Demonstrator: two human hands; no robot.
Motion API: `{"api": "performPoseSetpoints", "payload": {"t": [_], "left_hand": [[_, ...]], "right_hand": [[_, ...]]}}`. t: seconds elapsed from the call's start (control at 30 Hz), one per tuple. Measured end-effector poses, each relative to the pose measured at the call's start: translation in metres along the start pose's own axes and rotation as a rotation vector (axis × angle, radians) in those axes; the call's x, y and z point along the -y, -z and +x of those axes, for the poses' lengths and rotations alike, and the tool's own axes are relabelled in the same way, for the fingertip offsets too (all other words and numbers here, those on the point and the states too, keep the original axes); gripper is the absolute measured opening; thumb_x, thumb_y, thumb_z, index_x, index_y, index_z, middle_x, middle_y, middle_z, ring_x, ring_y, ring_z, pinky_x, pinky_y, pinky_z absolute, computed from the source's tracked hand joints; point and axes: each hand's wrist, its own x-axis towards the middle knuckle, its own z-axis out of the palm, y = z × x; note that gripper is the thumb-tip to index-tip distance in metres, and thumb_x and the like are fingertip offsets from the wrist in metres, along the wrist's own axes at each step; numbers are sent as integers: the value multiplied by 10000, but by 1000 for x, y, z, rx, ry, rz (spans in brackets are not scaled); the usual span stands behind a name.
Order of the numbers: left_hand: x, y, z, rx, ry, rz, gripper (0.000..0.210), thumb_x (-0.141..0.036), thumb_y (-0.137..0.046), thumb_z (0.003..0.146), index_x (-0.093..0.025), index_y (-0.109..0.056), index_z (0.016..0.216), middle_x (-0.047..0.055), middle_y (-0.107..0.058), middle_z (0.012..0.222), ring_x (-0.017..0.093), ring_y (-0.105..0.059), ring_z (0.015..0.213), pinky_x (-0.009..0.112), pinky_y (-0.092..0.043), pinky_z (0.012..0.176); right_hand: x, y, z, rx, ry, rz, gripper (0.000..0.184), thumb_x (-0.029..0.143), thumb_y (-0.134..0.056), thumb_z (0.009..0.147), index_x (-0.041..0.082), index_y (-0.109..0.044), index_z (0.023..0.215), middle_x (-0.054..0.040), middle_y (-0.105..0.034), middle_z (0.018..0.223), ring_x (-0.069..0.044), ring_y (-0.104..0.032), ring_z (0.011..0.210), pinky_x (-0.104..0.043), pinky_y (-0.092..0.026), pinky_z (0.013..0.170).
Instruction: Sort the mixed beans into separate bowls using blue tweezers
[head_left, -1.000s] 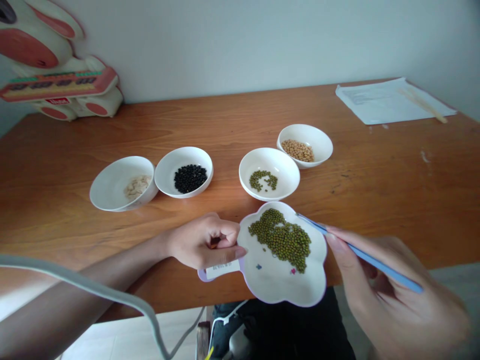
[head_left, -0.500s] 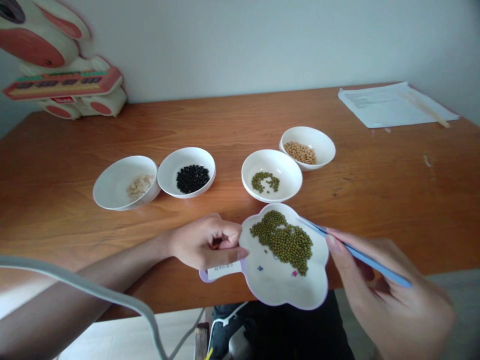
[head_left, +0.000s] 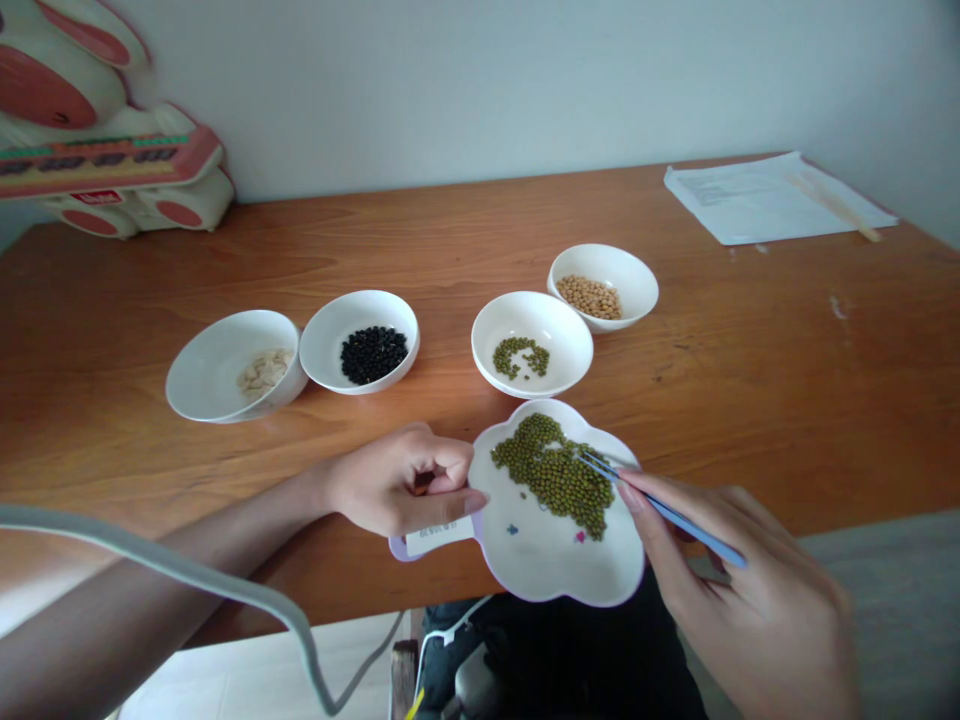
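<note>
My left hand (head_left: 409, 480) is closed on the handle side of a white flower-shaped plate (head_left: 525, 570) with a purple rim, held at the table's front edge. Green mung beans (head_left: 559, 475) lie heaped over the plate's upper part. Between the thumb and fingers of my right hand (head_left: 739, 580) are blue tweezers (head_left: 679, 520), their tips slightly apart at the right side of the bean heap. Whether a bean sits between the tips I cannot tell. Just beyond the plate stands a white bowl (head_left: 570, 375) with a few mung beans (head_left: 506, 357) in it.
Other white bowls hold tan beans (head_left: 590, 297), black beans (head_left: 373, 355) and pale flat seeds (head_left: 264, 372). A rabbit-shaped toy (head_left: 150, 190) stands at the back left. Papers (head_left: 765, 200) with chopsticks (head_left: 836, 205) lie back right. A grey cable (head_left: 225, 590) crosses the lower left.
My right hand has moved left, bringing the tweezers' tips from the plate's right rim to the beans. The left hand still holds the plate. The whole view has shifted slightly.
</note>
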Motion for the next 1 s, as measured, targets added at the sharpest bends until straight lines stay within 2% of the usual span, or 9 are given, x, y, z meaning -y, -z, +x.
{"api": "performPoseSetpoints", "payload": {"t": [0.43, 0.6, 0.77, 0.9, 1.0], "left_hand": [[-1, 0, 0, -3, 17, -1, 435, -205, -618, 961, -222, -308, 657, -97, -329, 574, 62, -283, 488, 207, -227, 438], [0, 0, 0, 4, 18, -3, 432, -230, -609, 972, -220, -310, 660, -92, -342, 584, 65, -291, 500, 212, -239, 452], [0, -1, 0, 0, 18, -14, 432, -225, -606, 972, -218, -312, 655, -96, -325, 577, 61, -277, 494, 208, -228, 445], [0, -1, 0, -7, 11, -13, 431, -210, -615, 963, -219, -313, 655, -98, -324, 573, 58, -273, 489, 205, -222, 439], [0, -1, 0, -5, 13, -14, 432, -211, -621, 961, -218, -312, 660, -98, -325, 579, 56, -276, 496, 202, -224, 443]], "right_hand": [[-1, -2, 0, 0, -14, 4, 185, 224, -700, 950, 251, -735, 1129, 18, -782, 876, -130, -690, 699, -287, -511, 653], [1, 1, -3, -7, -42, 46, 181, 211, -711, 940, 268, -738, 1110, 22, -774, 878, -133, -689, 713, -285, -527, 683], [8, 4, 5, -128, -126, 50, 251, 189, -736, 910, 322, -751, 1123, 32, -774, 883, -151, -692, 685, -303, -539, 657], [14, -8, 28, -301, -159, 59, 272, 181, -769, 878, 329, -769, 1105, 14, -785, 900, -163, -687, 683, -316, -517, 611], [16, -17, 41, -320, -153, 114, 276, 190, -764, 886, 319, -762, 1130, -3, -787, 911, -165, -683, 682, -329, -521, 607]]}}
